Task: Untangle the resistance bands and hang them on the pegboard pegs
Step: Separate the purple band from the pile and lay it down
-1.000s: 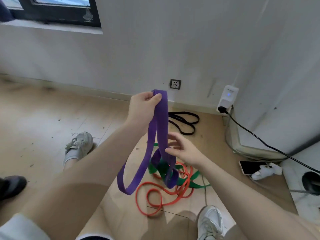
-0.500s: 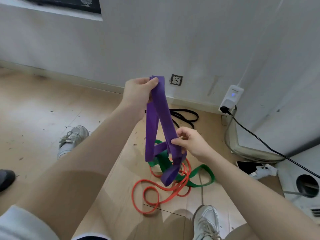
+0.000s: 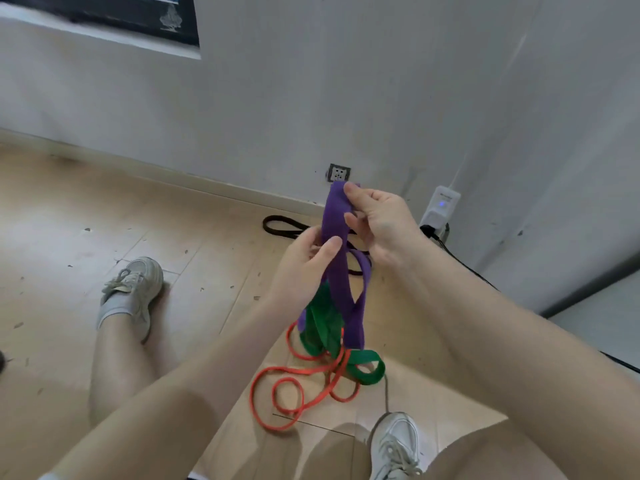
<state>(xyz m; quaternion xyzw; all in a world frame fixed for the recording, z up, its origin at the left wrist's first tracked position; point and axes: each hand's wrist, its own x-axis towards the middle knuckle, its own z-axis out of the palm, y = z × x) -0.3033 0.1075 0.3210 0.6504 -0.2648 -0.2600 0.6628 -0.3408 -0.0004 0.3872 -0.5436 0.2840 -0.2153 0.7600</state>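
Two hands hold your purple band [image 3: 337, 258] upright: right hand [image 3: 381, 223] pinching its top fold, left hand [image 3: 306, 268] gripping just below, while its lower loops hang tangled with the green band [image 3: 323, 327] and orange band [image 3: 294, 393] on the floor [image 3: 104, 216].

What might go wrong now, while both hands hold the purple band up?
The green band hangs caught in the purple band, so lifting may tighten the tangle. The orange band is looped through too and could drag along the floor. Neither the left hand nor the right hand holds those.
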